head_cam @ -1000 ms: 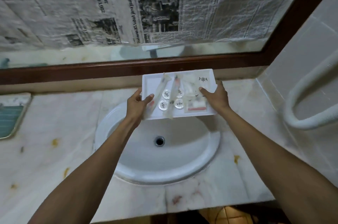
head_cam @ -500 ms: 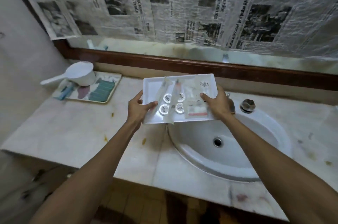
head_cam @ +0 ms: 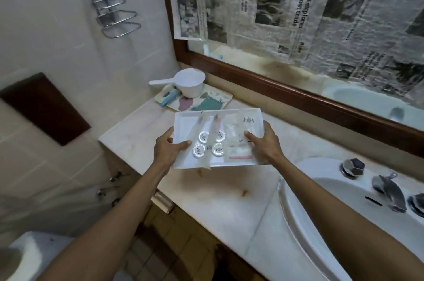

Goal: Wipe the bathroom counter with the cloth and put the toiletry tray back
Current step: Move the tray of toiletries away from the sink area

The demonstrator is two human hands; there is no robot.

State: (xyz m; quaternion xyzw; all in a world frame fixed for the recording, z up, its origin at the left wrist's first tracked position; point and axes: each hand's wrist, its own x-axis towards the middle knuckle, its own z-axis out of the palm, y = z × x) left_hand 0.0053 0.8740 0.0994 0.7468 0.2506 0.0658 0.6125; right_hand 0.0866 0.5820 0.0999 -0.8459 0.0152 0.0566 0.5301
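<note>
Both hands, left hand [head_cam: 168, 150] and right hand [head_cam: 266, 144], grasp the toiletry tray [head_cam: 188, 124], now carried away from the sink [head_cam: 321, 207] toward bare counter [head_cam: 229, 191] at 9 o'clock.

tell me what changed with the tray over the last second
The toiletry tray was carried leftward, from above the sink to above the bare counter near the white scoop. The left hand and right hand kept the same grip on its sides; its contents stayed put.

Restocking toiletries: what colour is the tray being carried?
White, seen in the head view: the toiletry tray held in both hands.
</note>
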